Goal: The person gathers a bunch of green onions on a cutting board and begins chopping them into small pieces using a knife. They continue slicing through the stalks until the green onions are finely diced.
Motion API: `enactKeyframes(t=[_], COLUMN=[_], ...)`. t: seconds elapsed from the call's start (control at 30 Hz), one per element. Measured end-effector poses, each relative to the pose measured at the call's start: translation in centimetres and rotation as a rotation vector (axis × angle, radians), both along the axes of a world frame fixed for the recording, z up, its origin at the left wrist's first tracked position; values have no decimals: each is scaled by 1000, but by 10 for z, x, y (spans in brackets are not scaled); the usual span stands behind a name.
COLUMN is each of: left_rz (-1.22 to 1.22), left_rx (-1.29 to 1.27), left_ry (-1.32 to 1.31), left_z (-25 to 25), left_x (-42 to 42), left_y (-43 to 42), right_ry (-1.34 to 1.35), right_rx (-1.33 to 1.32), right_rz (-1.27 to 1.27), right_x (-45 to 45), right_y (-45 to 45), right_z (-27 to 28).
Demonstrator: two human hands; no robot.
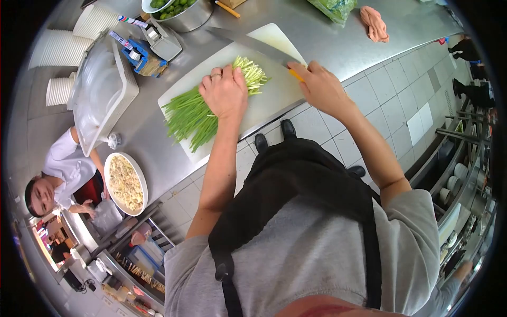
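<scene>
A bundle of long green chives (pixel 193 113) with pale cut ends lies across a white cutting board (pixel 285 47) on the steel counter. My left hand (pixel 224 92) rests over the bundle with its fingers curled, holding it down near the pale ends. In my right hand (pixel 323 89) is a large knife (pixel 259 46), gripped by its yellow handle. The blade lies beyond the pale ends, pointing away from me to the upper left, apart from my left hand.
A white oval dish of mixed food (pixel 127 182) stands at the counter's left edge, near a person (pixel 63 164). Further back are a plastic bin (pixel 105 100), a blue tape dispenser (pixel 142 61), a steel pot (pixel 190 18), a bagged leafy vegetable (pixel 334 9) and a pink cloth (pixel 375 24).
</scene>
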State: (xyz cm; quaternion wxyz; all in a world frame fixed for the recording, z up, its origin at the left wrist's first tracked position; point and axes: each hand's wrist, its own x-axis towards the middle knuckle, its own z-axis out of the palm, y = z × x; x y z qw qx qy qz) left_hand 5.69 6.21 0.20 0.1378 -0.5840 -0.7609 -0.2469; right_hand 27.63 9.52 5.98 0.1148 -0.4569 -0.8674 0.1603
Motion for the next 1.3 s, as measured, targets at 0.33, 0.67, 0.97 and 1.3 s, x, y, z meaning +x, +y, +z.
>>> enactKeyframes(t=[0.33,0.67,0.97,1.3], left_rz=[35,38,50,62], left_rx=[-52,-43,-69,-96], left_ry=[-34,-34,17,37], left_z=[6,4,2,2], left_x=[1,1,1,2], left_y=[1,4,5,7], right_ry=[80,-139,-237,-190], right_rx=[-317,-349,-350,-404], right_rz=[-7,-61,-56,-64], right_x=[8,15,15,18], right_y=[-60,-94,-101,-97], right_z=[9,67,62,61])
